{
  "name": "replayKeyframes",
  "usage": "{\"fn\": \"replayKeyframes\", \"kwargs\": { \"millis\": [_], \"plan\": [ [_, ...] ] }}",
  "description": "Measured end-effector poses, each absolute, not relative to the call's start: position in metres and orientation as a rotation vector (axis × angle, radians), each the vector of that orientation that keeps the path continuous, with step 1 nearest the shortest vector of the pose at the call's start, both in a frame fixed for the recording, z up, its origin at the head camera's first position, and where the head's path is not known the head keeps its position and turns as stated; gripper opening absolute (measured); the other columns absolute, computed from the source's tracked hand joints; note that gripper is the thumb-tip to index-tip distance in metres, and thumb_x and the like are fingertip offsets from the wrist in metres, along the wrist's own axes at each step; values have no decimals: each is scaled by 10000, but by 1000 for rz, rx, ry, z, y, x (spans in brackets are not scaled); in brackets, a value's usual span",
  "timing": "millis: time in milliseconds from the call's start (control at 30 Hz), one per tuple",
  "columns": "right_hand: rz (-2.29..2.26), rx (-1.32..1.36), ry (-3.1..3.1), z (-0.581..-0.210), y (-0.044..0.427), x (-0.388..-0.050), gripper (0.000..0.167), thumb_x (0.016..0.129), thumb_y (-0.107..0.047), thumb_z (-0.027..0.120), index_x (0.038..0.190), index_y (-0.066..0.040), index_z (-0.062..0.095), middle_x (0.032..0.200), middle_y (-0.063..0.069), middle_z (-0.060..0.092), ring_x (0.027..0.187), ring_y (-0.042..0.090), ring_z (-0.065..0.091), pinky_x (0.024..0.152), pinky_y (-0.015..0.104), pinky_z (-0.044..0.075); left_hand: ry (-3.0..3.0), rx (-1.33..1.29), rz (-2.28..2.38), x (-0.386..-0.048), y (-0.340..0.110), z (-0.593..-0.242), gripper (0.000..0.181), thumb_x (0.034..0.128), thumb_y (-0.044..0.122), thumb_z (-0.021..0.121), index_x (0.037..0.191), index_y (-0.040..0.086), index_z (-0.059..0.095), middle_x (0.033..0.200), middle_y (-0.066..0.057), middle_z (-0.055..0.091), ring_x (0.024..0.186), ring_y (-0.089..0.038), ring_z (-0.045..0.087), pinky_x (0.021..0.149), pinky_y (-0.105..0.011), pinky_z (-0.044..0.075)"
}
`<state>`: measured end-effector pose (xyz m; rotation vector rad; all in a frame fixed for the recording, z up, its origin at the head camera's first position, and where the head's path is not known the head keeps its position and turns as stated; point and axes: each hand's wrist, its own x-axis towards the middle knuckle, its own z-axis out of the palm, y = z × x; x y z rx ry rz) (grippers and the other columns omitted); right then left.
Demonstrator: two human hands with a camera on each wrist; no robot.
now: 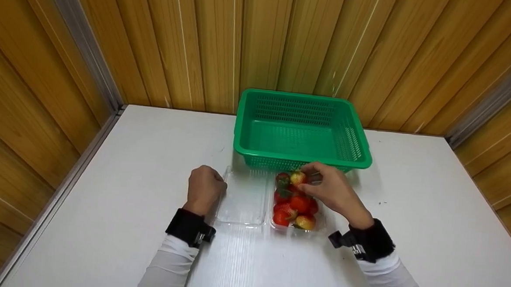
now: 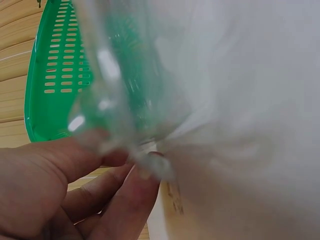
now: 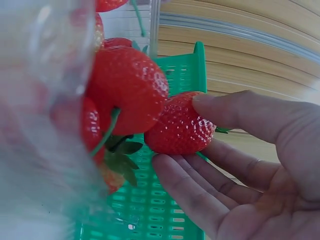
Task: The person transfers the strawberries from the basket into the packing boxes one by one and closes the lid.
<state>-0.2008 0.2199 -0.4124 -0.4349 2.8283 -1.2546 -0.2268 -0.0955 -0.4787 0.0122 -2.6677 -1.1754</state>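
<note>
Several red strawberries [image 1: 299, 202], some with yellowish patches and green leaves, fill a clear plastic box [image 1: 272, 225] in the head view. My right hand [image 1: 331, 190] is over the far right part of the box. Its thumb and fingers pinch one red strawberry [image 3: 176, 125], beside a larger strawberry [image 3: 127, 90] in the right wrist view. The box's clear lid [image 1: 241, 199] lies folded out to the left. At its left edge, my left hand [image 1: 206, 188] pinches the clear plastic between thumb and finger, as the left wrist view shows.
A green plastic basket [image 1: 298, 156] with slotted walls stands just behind the box, close to the wood-patterned wall [image 1: 260, 43]. White tabletop [image 1: 148, 177] extends to both sides and toward me. Wrist straps [image 1: 187, 227] with small cameras sit on both arms.
</note>
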Motion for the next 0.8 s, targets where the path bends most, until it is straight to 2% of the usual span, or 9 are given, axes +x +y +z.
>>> {"fn": "replayKeyframes", "kwargs": {
  "millis": [300, 567, 800],
  "plan": [
    [-1227, -427, 2815, -421, 218, -205, 346, 934, -56, 799, 1240, 50, 677, 1174, 176, 726, 1082, 361, 700, 927, 486, 579, -2660, 6, -1187, -226, -95, -477, 185, 710, -95, 658, 616, 23, 765, 626, -69, 698, 594, -214, 601, 508, -316, 460],
    [-1208, -438, 2827, -426, 216, -206, 323, 924, -43, 804, 1213, 46, 691, 1146, 155, 732, 1039, 328, 710, 916, 479, 581, -2659, -2, -1187, -228, -95, -475, 184, 704, -92, 654, 621, 26, 769, 649, -82, 712, 638, -251, 642, 549, -355, 503],
    [-1144, -422, 2832, -430, 212, -206, 314, 915, -58, 819, 1198, 29, 716, 1134, 132, 729, 1011, 293, 701, 903, 455, 585, -2656, 1, -1201, -227, -96, -476, 192, 716, -99, 650, 616, 21, 762, 628, -69, 699, 611, -230, 611, 533, -333, 480]
  ]
}}
